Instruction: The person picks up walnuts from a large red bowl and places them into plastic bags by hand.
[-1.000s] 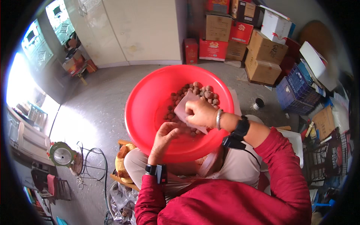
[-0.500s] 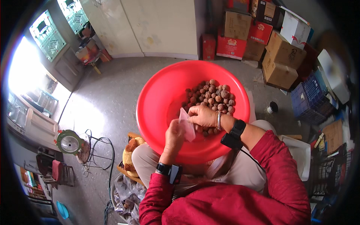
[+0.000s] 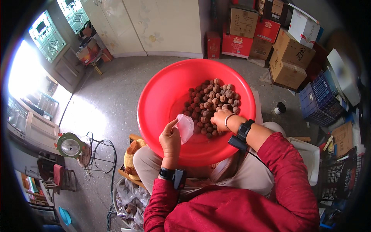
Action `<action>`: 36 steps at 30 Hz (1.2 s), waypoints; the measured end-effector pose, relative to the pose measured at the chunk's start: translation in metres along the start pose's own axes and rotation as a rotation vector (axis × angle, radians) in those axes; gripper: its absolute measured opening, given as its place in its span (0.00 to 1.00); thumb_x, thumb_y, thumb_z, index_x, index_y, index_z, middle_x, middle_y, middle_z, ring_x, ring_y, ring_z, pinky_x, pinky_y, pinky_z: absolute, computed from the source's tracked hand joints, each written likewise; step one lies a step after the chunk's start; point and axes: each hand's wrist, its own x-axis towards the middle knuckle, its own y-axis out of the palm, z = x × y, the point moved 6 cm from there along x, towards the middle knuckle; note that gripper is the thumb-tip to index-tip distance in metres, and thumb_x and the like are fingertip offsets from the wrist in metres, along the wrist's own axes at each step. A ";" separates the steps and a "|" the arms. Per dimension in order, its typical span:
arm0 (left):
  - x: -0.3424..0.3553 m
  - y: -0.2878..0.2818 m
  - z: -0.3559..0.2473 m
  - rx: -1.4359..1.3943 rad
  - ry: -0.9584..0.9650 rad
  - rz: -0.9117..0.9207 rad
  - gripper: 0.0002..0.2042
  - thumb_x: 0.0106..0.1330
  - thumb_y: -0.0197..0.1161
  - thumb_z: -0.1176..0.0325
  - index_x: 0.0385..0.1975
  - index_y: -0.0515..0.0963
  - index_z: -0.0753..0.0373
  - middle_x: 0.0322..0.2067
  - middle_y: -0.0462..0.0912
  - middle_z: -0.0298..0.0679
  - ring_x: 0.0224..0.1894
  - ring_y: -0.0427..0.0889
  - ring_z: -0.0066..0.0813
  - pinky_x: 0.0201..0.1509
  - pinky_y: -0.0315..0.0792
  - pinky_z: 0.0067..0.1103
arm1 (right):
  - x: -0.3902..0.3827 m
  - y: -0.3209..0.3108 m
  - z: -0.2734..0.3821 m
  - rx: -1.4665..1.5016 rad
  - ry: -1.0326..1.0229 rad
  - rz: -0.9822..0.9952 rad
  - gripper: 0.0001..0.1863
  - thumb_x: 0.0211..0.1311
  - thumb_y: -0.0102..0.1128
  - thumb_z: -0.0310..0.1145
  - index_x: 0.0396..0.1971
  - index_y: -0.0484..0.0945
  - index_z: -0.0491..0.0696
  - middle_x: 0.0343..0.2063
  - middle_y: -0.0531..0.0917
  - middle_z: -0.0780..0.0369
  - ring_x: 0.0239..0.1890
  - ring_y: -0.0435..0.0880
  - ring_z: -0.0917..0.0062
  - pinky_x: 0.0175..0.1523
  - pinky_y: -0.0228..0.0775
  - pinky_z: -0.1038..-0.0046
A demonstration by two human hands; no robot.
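Observation:
A large red plastic basin (image 3: pixel 160 83) rests at my lap, with a heap of brown walnuts (image 3: pixel 210 94) gathered on its right side. My left hand (image 3: pixel 170 140) is closed on the edge of a thin, translucent whitish plastic bag (image 3: pixel 185 129), pinched between thumb and fingers. The bag hangs with its mouth spread, over the near left part of the basin. On the near right of the heap, my right hand (image 3: pixel 222 118) has its fingers bent down around a walnut; the fingertips are partly hidden.
Left of my knee stands a wooden chair with yellowish cushions (image 3: pixel 133 160), above a clear bag (image 3: pixel 133 201). A green-rimmed round appliance (image 3: pixel 71 145) and dark cable lie farther left. Cardboard boxes (image 3: pixel 288 58), a blue crate (image 3: pixel 319 96) and a white tub (image 3: pixel 309 158) line the right.
My hands have moved apart. The right let go of the bag and went right and down into the walnuts; the left shifted left with the bag, whose mouth is now wider.

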 end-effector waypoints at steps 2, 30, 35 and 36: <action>0.002 0.002 0.003 -0.050 -0.014 0.006 0.13 0.63 0.55 0.77 0.43 0.84 0.60 0.24 0.83 0.33 0.24 0.73 0.12 0.31 0.70 0.14 | 0.002 0.018 0.001 -0.138 -0.004 0.097 0.15 0.48 0.65 0.36 0.39 0.84 0.58 0.44 0.81 0.62 0.54 0.75 0.63 0.56 0.66 0.59; 0.010 0.007 0.016 -0.232 -0.079 0.080 0.14 0.64 0.53 0.78 0.46 0.82 0.66 0.27 0.82 0.30 0.23 0.72 0.11 0.28 0.68 0.11 | 0.003 -0.004 -0.002 0.359 0.062 -0.033 0.12 0.54 0.60 0.32 0.39 0.78 0.46 0.38 0.83 0.53 0.41 0.83 0.57 0.44 0.75 0.63; 0.010 0.011 0.020 -0.231 -0.091 0.105 0.14 0.64 0.53 0.78 0.47 0.81 0.66 0.26 0.82 0.30 0.22 0.71 0.10 0.27 0.68 0.12 | -0.019 -0.073 0.017 0.734 -0.232 -0.547 0.14 0.51 0.67 0.34 0.37 0.77 0.46 0.31 0.84 0.56 0.36 0.84 0.65 0.43 0.75 0.68; 0.011 0.012 0.020 -0.242 -0.094 0.112 0.14 0.64 0.53 0.78 0.47 0.81 0.66 0.26 0.82 0.30 0.23 0.72 0.10 0.28 0.68 0.12 | -0.021 -0.079 0.020 0.809 -0.226 -0.538 0.15 0.52 0.67 0.35 0.38 0.78 0.46 0.33 0.84 0.56 0.37 0.84 0.65 0.44 0.75 0.68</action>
